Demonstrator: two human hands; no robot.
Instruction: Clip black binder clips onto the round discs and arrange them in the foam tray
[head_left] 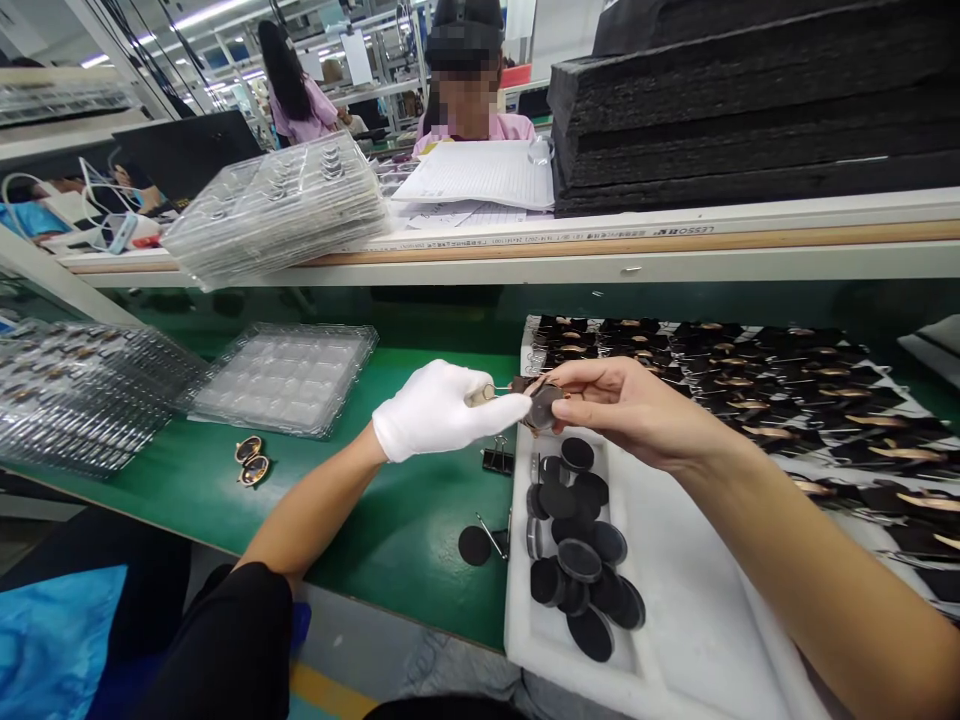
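Observation:
My left hand [442, 408], in a white glove, is closed, with its thumb reaching to the edge of a round dark disc [541, 408]. A small tan or metallic part shows at its bent fingers; the grip there is partly hidden. My bare right hand [619, 405] pinches the same disc from the other side, between thumb and fingers. Both hands meet above the back left corner of a white foam tray [675, 560]. Loose black discs [577, 560] lie heaped along the tray's left side, several with clear, shiny rims.
Rows of black pieces with gold-coloured parts [750, 385] fill the right. A black binder clip [497, 458] and single black disc [474, 546] lie left of the tray. Gold-rimmed round pieces [252, 462] and a clear plastic tray [285, 380] are farther left. A shelf edge [480, 265] crosses behind.

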